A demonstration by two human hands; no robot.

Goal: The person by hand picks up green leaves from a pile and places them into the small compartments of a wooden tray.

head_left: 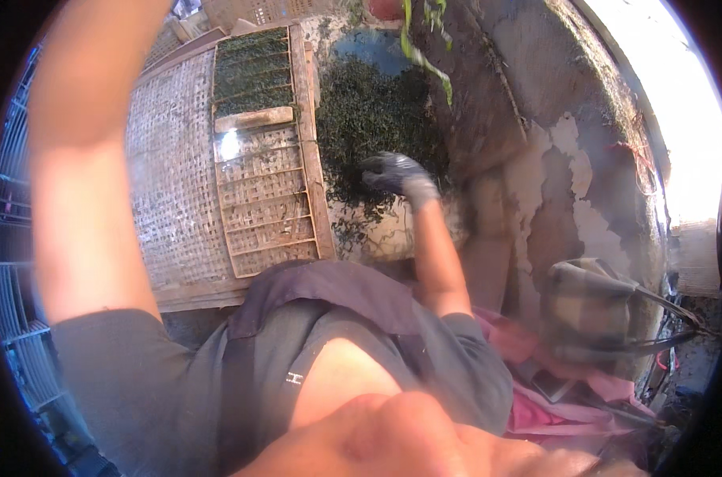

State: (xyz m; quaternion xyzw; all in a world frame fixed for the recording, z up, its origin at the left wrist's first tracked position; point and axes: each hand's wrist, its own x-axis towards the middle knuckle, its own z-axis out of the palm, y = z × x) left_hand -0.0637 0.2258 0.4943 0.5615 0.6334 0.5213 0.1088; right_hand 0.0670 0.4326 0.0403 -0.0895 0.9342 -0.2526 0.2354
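My right hand point(393, 172), in a grey glove, reaches down onto a heap of dark green shredded leafy matter point(377, 103). Its fingers curve toward the left and are blurred; whether they pinch any of the greens I cannot make out. My bare left arm point(83, 159) is raised along the left side and its hand lies beyond the top edge. Between the arms, a narrow wooden frame with crossbars point(267, 215) rests on a woven slatted mat point(170, 175). Its far sections are filled with dark greens point(252, 67); the nearer ones show bare weave. A short wooden block point(254, 119) lies across it.
Bluish water or a wet surface point(373, 52) shows behind the heap. Bright green strips point(425, 56) dangle at the top. To the right runs a worn wall with peeling plaster point(536, 191). A checked bag point(591, 310) and pink cloth point(568, 405) are at lower right.
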